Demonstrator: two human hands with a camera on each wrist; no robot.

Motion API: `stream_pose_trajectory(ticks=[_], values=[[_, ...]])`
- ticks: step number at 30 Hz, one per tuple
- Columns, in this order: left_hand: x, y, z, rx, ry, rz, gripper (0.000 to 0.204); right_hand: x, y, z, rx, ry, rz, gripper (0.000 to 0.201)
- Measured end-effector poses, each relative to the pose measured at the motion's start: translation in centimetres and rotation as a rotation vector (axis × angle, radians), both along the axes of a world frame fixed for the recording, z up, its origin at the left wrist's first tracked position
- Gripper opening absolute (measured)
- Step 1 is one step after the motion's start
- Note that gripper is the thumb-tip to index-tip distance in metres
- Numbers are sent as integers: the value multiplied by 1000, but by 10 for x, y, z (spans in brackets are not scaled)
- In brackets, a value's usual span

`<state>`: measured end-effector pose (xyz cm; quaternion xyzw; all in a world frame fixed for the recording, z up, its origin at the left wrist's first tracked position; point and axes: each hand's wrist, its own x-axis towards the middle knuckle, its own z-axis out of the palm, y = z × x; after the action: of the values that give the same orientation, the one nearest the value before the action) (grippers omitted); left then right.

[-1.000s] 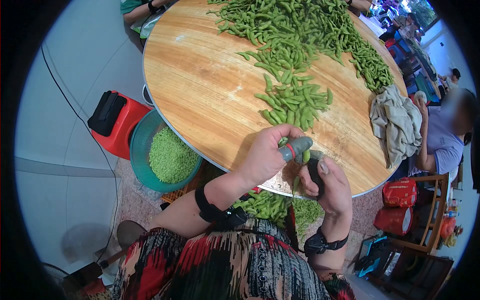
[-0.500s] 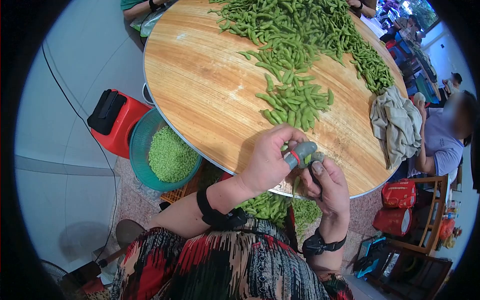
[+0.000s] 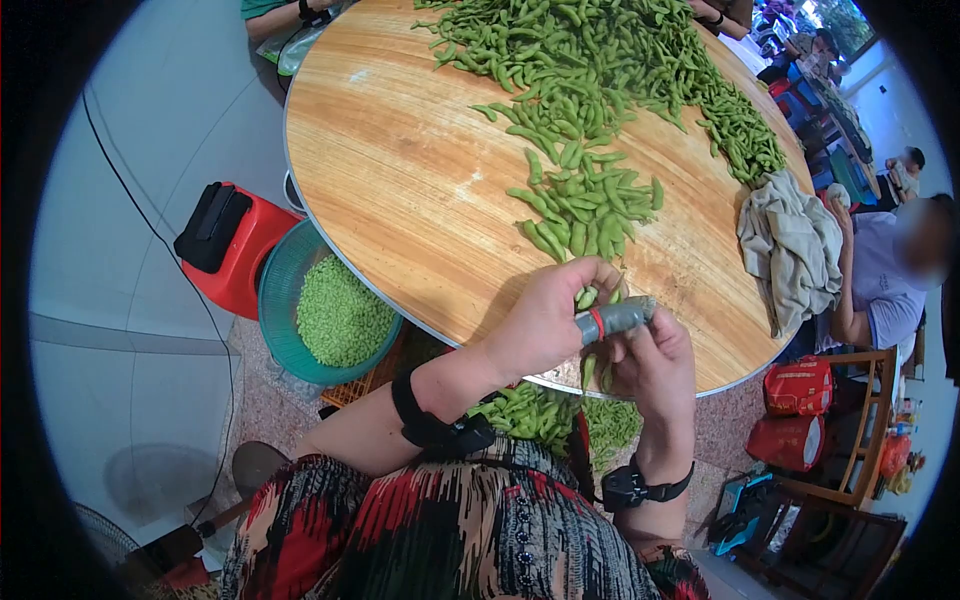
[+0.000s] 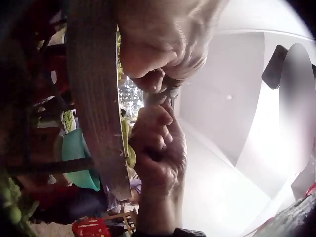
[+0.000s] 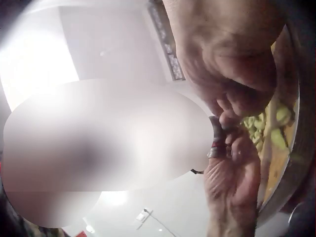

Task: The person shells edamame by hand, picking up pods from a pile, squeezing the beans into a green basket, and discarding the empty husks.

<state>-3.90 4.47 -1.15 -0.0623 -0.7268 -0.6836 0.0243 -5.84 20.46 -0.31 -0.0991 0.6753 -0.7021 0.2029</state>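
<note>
In the head view both hands meet over the near edge of the round wooden table (image 3: pixel 400 215). My left hand (image 3: pixel 540 318) wears a grey cover with a red band on its thumb and pinches a green soybean pod (image 3: pixel 587 298). My right hand (image 3: pixel 662 365) meets the covered thumb tip, its fingers curled round soybean pods (image 3: pixel 588 372) that poke out below. Both wrist views show the hands fingertip to fingertip. A small pile of soybean pods (image 3: pixel 590 205) lies just beyond them.
A larger heap of pods (image 3: pixel 600 55) covers the table's far side. A teal basin (image 3: pixel 278 345) of shelled beans (image 3: pixel 345 312) stands left, beside a red stool (image 3: pixel 240 265). A grey cloth (image 3: pixel 790 240) lies at the right edge, near another seated person. More pods (image 3: pixel 535 415) sit below the table edge.
The left thumb's grey cover has swung right and now lies against the right hand's fingertips. The right hand has turned slightly inward, and its dark thumb side is less visible.
</note>
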Motion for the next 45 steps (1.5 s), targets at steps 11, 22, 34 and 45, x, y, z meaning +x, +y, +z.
stream_pose_trajectory(ticks=[11, 22, 34, 45], values=[[2, -1, 3, -52, 149, 115, 29, -21, -6, 15, 152, 362, -177, 16], [1, -5, -2, -78, 450, -11, 23, -11, -3, 3, -500, -254, -71, 19], [-7, -8, -7, 813, -147, 60, 16, -60, 17, 24, 537, 409, 540, 23], [-5, -9, -7, 784, -214, 0, 20, -136, -13, 8, 1149, 812, 9, 25]])
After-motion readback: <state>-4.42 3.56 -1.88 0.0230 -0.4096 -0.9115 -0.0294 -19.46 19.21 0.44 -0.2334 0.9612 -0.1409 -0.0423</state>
